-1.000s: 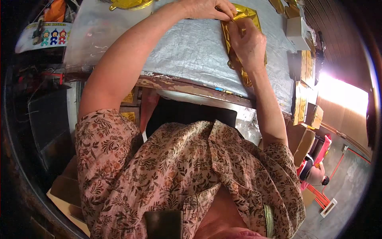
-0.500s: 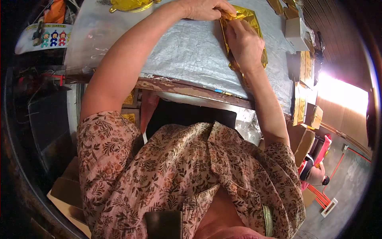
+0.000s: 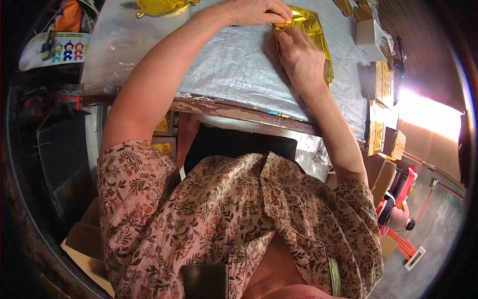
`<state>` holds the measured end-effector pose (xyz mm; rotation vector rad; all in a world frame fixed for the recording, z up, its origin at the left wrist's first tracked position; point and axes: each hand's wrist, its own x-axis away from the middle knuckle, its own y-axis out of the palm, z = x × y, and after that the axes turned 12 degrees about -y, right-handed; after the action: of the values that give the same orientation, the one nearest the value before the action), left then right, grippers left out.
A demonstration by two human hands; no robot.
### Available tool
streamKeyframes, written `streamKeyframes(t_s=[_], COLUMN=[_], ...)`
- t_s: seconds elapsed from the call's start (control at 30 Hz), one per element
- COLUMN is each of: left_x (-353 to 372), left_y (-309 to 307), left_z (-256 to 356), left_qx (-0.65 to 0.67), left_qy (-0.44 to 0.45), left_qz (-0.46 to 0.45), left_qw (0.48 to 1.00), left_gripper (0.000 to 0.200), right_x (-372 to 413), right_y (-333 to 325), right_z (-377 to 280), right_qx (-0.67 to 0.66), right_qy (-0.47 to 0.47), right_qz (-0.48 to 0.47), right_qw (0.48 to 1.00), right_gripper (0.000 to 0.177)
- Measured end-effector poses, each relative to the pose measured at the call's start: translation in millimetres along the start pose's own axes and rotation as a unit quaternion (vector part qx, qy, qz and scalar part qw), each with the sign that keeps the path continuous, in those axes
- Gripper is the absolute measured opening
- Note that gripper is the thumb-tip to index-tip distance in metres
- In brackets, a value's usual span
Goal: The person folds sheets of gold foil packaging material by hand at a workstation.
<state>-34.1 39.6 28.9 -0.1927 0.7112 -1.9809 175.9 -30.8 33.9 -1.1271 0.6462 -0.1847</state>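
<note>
Since the earlier frame the right hand [image 3: 300, 57] has slid up and left along the gold foil sheet [image 3: 318, 37]. The sheet's lower end, which trailed toward the near edge of the surface [image 3: 234, 65], no longer shows below the wrist. The left hand [image 3: 254, 11] has hardly shifted.

Both hands are on the one sheet, which lies at the far right of the silver-covered surface. The left grip is pressed together, its fingertips pinching the sheet's folded top-left corner. The right hand lies palm down on the sheet with its fingers stretched out and close together, the tips reaching the fold just beside the left fingertips. This grip presses the sheet flat rather than pinching it.

A second gold foil piece [image 3: 159, 6] sits at the far left edge of the surface, well apart from the hands. To the right of the sheet stand two small boxes, one pale [image 3: 369, 36] and one brown [image 3: 394, 143], with gold packets [image 3: 382, 82] between them. On the left, off the surface, a printed card [image 3: 57, 47] shows three cartoon figures. One other person [image 3: 396, 217], dressed in red, is low at the right, far from the work.
</note>
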Motion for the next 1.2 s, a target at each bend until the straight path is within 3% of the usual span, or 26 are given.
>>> streamKeyframes(t_s=[0.2, 0.4, 0.43, 0.5, 0.53, 0.57, 0.6, 0.7, 0.77, 0.8, 0.93, 1.2], left_x=[-1, 2, 2, 4, 4, 4, 2, 0, -5, -11, -16, -13], left_y=[2, -1, 1, 6, 3, 2, 1, 9, 0, -3, -10, -6], left_z=[-2, 8, 5, -2, 2, 7, 11, -3, -8, -10, -14, -2], left_qx=[-0.011, -0.029, -0.031, -0.087, -0.089, -0.035, 0.018, -0.076, -0.093, -0.105, -0.038, -0.085], left_qy=[0.046, 0.012, 0.015, 0.167, 0.17, 0.095, 0.019, 0.02, 0.049, 0.076, 0.011, 0.0], left_qz=[0.007, -0.011, -0.016, 0.067, 0.061, 0.029, -0.005, -0.002, -0.021, -0.031, -0.072, -0.065], left_qw=[0.999, 0.999, 0.999, 0.98, 0.98, 0.994, 1.0, 0.997, 0.994, 0.991, 0.997, 0.994], left_gripper=[0.024, 0.026, 0.026, 0.026, 0.026, 0.029, 0.032, 0.023, 0.024, 0.024, 0.024, 0.026], right_x=[12, 26, 29, 37, 42, 48, 50, 53, 54, 52, 50, 62], right_y=[-11, -42, -50, -58, -58, -60, -59, -41, -26, -24, -23, -9], right_z=[-9, -10, -7, 16, 33, 38, 58, 111, 135, 142, 145, 140], right_qx=[0.015, -0.08, -0.176, -0.324, -0.376, -0.45, -0.39, -0.297, -0.238, -0.247, -0.355, -0.295], right_qy=[-0.02, -0.007, -0.01, -0.015, -0.018, 0.131, 0.128, 0.132, -0.012, -0.024, -0.001, -0.066], right_qz=[-0.045, -0.055, -0.06, -0.049, -0.035, 0.013, 0.016, 0.007, 0.005, 0.014, -0.028, 0.012], right_qw=[0.999, 0.995, 0.982, 0.945, 0.926, 0.883, 0.912, 0.946, 0.971, 0.969, 0.935, 0.953], right_gripper=[0.032, 0.032, 0.03, 0.026, 0.025, 0.027, 0.029, 0.039, 0.044, 0.033, 0.04, 0.034])
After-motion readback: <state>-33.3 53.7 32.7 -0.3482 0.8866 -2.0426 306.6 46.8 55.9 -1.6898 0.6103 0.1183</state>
